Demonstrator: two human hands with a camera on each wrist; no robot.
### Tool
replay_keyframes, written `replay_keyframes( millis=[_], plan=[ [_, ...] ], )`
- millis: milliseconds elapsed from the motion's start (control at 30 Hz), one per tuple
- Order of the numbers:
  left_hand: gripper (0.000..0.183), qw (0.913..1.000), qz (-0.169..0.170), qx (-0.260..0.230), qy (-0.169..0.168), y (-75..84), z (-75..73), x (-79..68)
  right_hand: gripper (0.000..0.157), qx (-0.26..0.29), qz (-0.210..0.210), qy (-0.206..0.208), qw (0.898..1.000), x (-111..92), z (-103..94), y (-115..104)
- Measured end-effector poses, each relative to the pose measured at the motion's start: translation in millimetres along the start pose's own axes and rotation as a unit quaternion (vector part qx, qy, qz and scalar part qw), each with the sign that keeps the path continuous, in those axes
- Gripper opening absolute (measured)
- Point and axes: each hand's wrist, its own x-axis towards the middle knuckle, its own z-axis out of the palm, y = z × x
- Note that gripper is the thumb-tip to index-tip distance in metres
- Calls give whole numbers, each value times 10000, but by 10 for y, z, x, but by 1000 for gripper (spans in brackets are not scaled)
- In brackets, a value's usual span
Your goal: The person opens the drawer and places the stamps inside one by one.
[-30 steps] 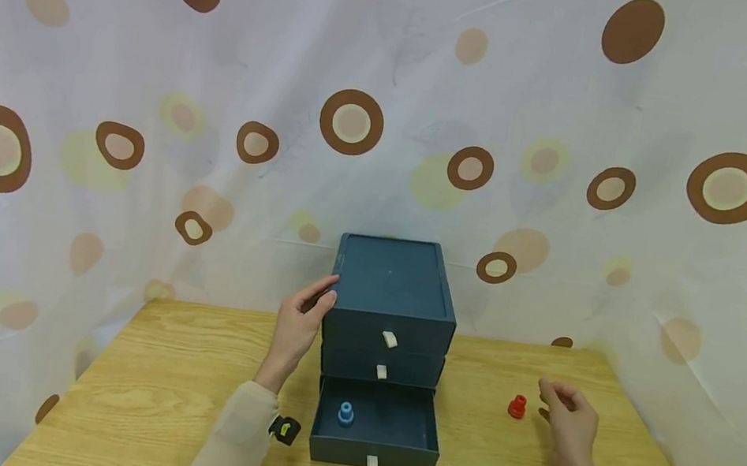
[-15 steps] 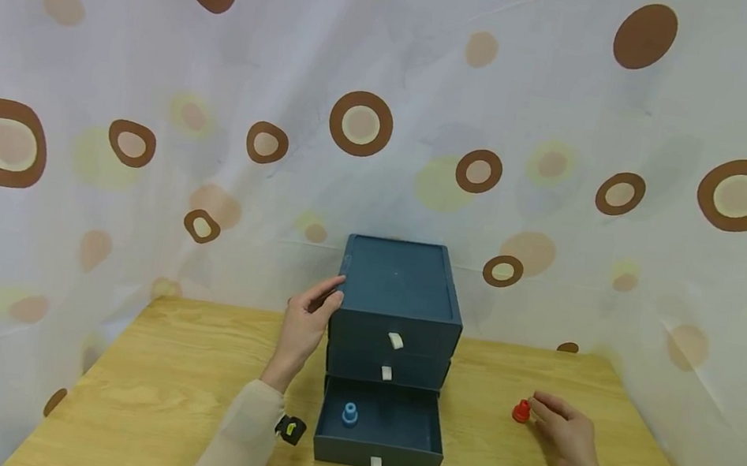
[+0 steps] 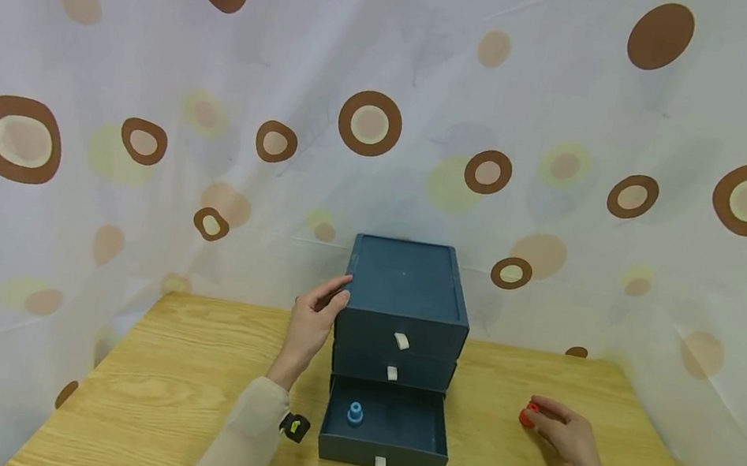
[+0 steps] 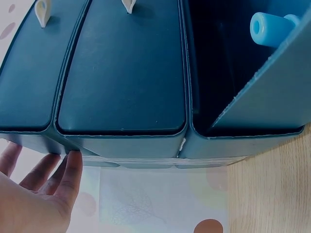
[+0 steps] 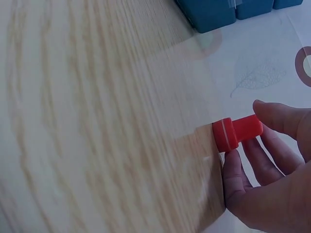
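A dark blue drawer unit [image 3: 403, 277] stands on the table, its bottom drawer [image 3: 413, 463] pulled out. My left hand [image 3: 308, 329] rests its fingertips against the unit's upper left side, thumb and fingers extended, as the left wrist view also shows. Inside the drawer, a small light blue stepped plastic piece [image 3: 355, 414] stands upright; in the left wrist view that blue piece [image 4: 269, 29] shows a hollow end. To the right, my right hand [image 3: 569, 442] pinches a similar red stepped piece [image 5: 238, 132] by its narrow end, thumb on one side and fingers on the other, at the tabletop.
Two shut drawers with white pull tabs [image 3: 401, 341] sit above the open one. The wooden table [image 3: 200, 392] extends to both sides. A patterned curtain [image 3: 427, 57] hangs behind it.
My right hand has come in to the red piece and taken hold of it between thumb and fingers. The left hand stays at the unit's side; the head view has shifted slightly.
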Motion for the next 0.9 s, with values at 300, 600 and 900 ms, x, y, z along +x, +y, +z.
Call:
replay_keyframes(
  millis=[300, 600, 900],
  plan=[
    [40, 10000, 13, 11, 1, 3, 12, 10, 56, -238, -53, 111, 9996, 28, 38, 10],
    [39, 10000, 36, 25, 27, -5, 9, -18, 52, -416, -97, 103, 9990, 29, 49, 3],
    [39, 10000, 29, 9, 54, 0, 7, -8, 62, -113, -354, -7, 9993, -22, 154, -77]
  ],
)
